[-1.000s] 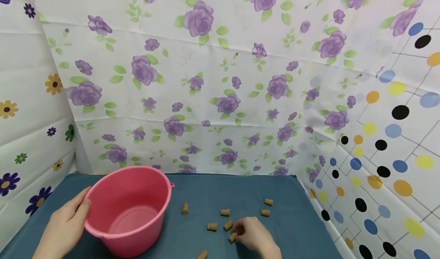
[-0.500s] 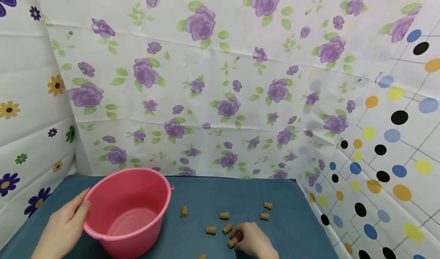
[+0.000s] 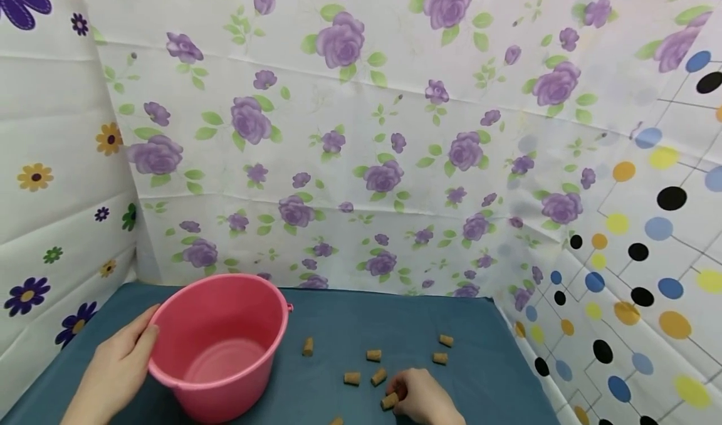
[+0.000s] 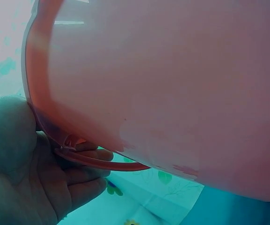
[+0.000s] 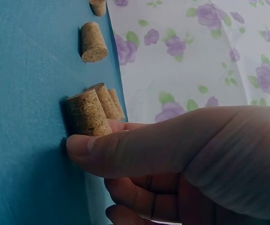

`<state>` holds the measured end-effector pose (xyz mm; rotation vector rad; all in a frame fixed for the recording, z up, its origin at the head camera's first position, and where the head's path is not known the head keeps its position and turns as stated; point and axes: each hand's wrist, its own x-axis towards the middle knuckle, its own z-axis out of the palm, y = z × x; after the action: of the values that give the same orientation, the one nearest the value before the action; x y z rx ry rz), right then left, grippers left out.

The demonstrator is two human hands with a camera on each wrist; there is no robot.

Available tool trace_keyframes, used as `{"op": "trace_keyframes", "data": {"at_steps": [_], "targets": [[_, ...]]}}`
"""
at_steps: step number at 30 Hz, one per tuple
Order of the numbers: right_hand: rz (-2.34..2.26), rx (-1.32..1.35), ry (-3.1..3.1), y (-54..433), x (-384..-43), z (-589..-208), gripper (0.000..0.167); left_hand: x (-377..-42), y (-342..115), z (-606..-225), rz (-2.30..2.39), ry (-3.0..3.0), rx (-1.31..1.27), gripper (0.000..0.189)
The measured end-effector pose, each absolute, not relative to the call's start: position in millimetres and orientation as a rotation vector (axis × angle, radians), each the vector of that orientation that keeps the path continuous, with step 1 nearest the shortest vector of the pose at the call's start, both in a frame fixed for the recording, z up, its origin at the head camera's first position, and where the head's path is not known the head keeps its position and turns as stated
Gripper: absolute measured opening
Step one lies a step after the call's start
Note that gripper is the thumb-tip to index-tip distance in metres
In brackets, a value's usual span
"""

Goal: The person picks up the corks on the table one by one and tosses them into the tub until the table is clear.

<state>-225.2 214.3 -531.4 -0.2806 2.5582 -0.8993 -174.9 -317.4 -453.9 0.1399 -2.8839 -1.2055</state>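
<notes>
Head view first: at the left, the left hand (image 3: 115,365) has the pink bucket (image 3: 225,397) by its rim, thumb on the near side. Over on the right, the right hand (image 3: 420,397) is down at the blue cloth (image 3: 491,381), pinching a cork (image 3: 389,402). Just beyond lies a neighbour cork (image 3: 378,376), so a neat pinch that leaves that one undisturbed looks the tidy way. Holding the bucket steady, mouth up, should help too. One near cork (image 3: 336,421) is cut off by the frame, and whether the bucket's base rests on the cloth is hard to judge.

Left wrist now: the bucket's wall fills most of the view, and the fingers reach past the thin handle (image 4: 102,165), partly hidden behind it. Keeping that handle out of the way seems wise.

Right wrist: thumb on one side of the cork, a finger partly hidden opposite; a square hold round its body should stop it twisting. Whether it's clear of the cloth, I can't tell. Two corks behind it are partly covered.
</notes>
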Motion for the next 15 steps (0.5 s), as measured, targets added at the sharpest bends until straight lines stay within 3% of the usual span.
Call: {"op": "trace_keyframes", "data": {"at_steps": [15], "targets": [[-0.929,-0.325,2.530,225.2,-228.7,-524.8,0.015,-171.2,-315.7,-457.1,-1.175,-2.803,0.065,0.067]]}}
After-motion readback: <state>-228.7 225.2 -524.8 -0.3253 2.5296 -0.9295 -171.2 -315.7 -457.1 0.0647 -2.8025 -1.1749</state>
